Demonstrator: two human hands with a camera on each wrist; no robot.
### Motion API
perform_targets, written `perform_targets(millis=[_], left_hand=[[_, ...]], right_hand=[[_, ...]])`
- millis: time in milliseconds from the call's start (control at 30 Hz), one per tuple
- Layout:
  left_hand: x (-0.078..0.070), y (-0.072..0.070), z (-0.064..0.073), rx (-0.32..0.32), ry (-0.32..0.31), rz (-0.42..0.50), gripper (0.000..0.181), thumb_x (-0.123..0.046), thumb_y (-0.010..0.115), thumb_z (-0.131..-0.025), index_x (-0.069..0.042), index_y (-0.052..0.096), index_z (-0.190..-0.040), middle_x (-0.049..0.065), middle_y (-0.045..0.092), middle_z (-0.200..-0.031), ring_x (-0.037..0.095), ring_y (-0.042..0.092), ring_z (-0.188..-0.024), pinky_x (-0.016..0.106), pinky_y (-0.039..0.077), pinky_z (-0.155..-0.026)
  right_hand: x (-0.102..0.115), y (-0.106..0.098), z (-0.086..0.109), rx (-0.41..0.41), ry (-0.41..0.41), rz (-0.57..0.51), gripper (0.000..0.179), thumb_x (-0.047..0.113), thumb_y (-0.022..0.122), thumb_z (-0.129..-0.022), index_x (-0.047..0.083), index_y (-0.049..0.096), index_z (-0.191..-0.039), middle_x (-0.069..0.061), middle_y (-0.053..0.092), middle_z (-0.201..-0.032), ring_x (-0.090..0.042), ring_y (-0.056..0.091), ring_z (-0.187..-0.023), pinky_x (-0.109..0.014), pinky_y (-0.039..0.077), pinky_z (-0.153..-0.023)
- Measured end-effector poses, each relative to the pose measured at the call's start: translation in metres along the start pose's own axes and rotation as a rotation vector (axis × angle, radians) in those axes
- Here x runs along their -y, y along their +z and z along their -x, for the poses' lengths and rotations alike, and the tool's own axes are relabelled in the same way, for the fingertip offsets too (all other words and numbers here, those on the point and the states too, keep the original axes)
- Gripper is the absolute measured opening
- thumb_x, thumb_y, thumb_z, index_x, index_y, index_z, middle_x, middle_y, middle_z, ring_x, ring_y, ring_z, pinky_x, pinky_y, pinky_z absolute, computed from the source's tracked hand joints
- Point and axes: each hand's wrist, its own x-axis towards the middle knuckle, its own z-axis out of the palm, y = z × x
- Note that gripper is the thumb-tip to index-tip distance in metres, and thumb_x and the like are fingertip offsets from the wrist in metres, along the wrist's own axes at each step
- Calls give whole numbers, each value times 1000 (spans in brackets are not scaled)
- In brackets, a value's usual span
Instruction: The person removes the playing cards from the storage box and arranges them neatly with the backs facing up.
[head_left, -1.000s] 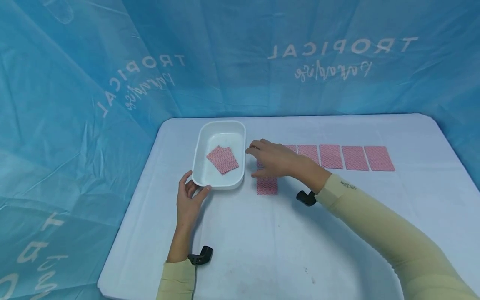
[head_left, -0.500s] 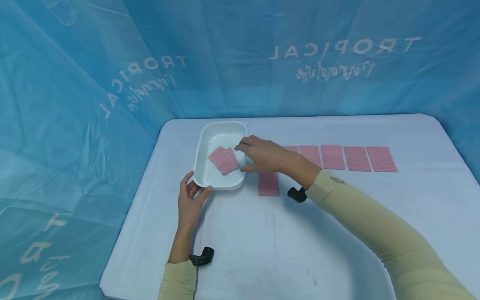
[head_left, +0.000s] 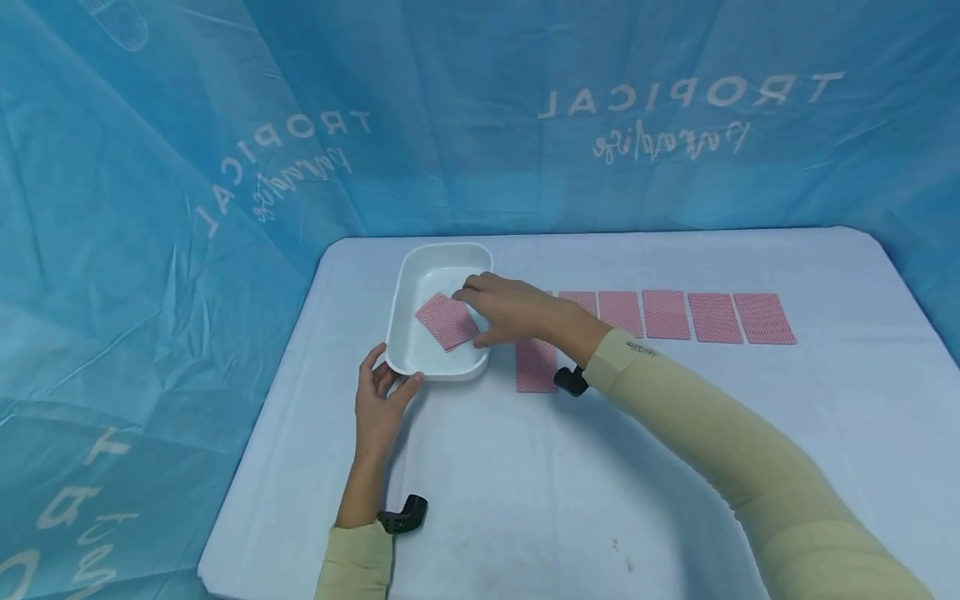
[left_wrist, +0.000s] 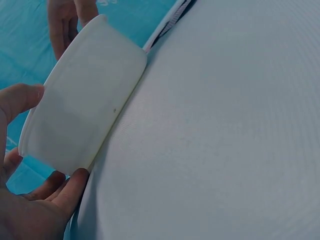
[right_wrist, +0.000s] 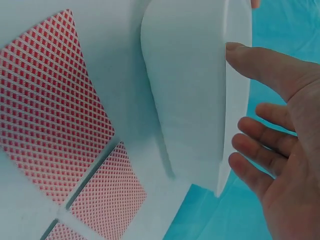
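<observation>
In the head view, a white plastic tub (head_left: 400,308) stands at the back left of the table. My left hand (head_left: 380,408) grips its near-left corner, thumb at the front rim and fingers round the side; the left wrist view shows fingertips low on the tub wall. My right hand (head_left: 506,310) hangs over the tub's right rim, fingers spread and slightly bent, nothing between them. Just beneath its fingertips lie overlapping red-patterned playing cards (head_left: 446,325) face down in the tub, partly hidden. In the right wrist view, the thumb overlaps the tub's rim (right_wrist: 225,115).
A row of several face-down playing cards (head_left: 667,314) runs along the back of the table to the right, its left end hidden by my right hand. Another face-down card (head_left: 536,367) lies nearer me. A blue sheet (head_left: 450,125) hangs behind the white-covered table (head_left: 525,500).
My right hand has moved left from above the cards beside the tub to over the tub's right rim and the cards inside. The left hand keeps its hold on the tub's corner.
</observation>
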Motion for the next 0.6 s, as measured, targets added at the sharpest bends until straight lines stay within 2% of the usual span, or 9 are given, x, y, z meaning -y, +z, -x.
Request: perform_targets(millis=[200,600], left_hand=[[0,3,1,-16,22,-11,77,-30,78,-83,-27,34,-146,6,51,-135,17,50,-123,32,48,-96],[0,2,0,-16,20,-3,76,-28,78,-82,-25,35,-145,7,51,-135,18,50,-122,30,47,-97]], right_hand=[[3,4,-10,32,26,-54,82,40,79,-78,12,40,-145,-4,44,-136,-18,40,-124,-33,44,-99],[0,11,-31,89,49,-59,87,40,81,-75,15,38,-146,0,41,-137,-16,36,-125,-35,43,-98]])
